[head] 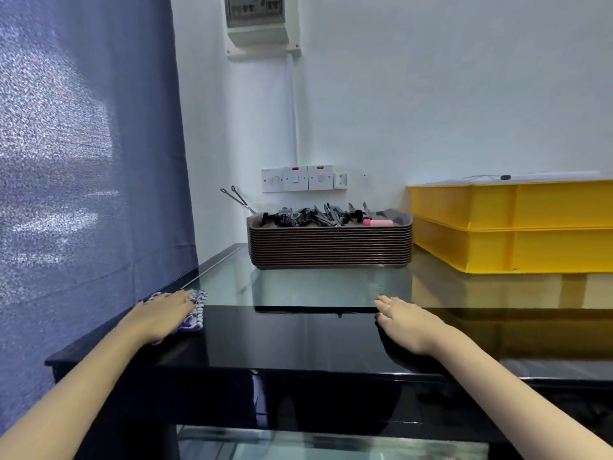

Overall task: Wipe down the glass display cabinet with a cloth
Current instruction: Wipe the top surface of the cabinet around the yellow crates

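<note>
View from the head camera onto the top of the glass display cabinet (292,336), a glossy black-framed case with a pale glass panel behind. One purple-and-white woven cloth (196,312) lies at the far-left end of the top, beside the blue curtain (83,161). The left hand (166,315) presses it flat with fingers extended, not gripping, probably so that the whole palm bears on the fabric for a broad wiping pass. The right hand (403,322) rests on the black surface well apart from the cloth, fingers straight and together, holding nothing; it appears to serve as a brace.

Counted: two hands, one cloth. At the back stands one stack of dark brown plastic trays (331,249), a dozen or so, the topmost carrying metal tongs (311,215) too tangled to count. Two yellow plastic crates (517,227) are stacked at the right. Three white wall switches (297,178) sit above.
</note>
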`<action>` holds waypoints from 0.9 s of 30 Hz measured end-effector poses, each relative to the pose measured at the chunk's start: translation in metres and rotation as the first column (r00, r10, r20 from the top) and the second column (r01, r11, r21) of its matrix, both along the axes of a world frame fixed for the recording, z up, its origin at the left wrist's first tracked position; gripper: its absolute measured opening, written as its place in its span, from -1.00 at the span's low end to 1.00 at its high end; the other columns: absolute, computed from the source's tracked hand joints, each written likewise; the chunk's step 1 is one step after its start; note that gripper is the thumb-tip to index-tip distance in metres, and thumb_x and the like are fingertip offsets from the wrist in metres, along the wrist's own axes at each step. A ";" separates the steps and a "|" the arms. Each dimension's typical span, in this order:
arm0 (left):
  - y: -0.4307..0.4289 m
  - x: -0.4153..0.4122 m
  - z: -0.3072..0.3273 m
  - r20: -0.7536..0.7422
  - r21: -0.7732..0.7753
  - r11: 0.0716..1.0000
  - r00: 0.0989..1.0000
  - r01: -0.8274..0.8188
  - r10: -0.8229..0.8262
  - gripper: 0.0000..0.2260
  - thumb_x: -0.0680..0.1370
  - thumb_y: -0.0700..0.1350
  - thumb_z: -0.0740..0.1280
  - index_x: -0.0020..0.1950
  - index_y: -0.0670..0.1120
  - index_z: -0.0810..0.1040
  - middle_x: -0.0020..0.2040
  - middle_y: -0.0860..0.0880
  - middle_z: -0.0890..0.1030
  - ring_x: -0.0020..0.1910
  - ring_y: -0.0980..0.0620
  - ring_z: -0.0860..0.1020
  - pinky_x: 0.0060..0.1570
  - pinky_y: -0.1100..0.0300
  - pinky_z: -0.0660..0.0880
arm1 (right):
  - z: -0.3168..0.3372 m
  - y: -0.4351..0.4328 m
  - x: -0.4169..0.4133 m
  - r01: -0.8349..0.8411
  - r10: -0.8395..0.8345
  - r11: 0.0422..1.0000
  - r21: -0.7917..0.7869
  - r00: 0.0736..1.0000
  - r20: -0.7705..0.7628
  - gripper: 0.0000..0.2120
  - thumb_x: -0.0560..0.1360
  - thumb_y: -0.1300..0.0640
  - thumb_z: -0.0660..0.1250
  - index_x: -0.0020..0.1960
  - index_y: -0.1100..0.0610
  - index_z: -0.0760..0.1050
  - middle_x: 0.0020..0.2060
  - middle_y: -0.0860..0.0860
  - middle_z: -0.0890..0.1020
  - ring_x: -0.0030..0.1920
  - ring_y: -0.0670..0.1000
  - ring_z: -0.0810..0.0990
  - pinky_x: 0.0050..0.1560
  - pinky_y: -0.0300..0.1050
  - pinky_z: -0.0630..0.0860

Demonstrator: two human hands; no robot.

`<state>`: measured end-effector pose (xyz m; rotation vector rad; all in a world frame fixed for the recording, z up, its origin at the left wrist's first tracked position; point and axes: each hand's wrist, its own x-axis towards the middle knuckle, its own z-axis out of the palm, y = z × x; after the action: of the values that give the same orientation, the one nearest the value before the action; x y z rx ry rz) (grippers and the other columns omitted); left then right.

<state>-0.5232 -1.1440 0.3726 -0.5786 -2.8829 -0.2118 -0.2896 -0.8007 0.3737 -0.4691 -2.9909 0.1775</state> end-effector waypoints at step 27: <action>-0.039 0.022 0.004 0.081 0.024 1.000 0.997 0.013 -0.015 -0.60 0.62 0.00 0.00 0.47 0.11 0.17 0.51 0.04 0.21 0.46 0.03 0.18 0.42 -0.09 0.03 | -0.001 0.000 0.001 0.062 -0.063 0.998 0.026 0.998 0.029 -0.54 0.67 0.03 -0.13 0.55 0.07 -0.02 0.54 -0.03 0.01 0.53 -0.03 -0.01 0.50 -0.08 -0.03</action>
<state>-0.5012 -1.1828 0.3768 -0.6000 -2.9502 -0.2774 -0.2890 -0.8008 0.3722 -0.5663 -2.9994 0.1278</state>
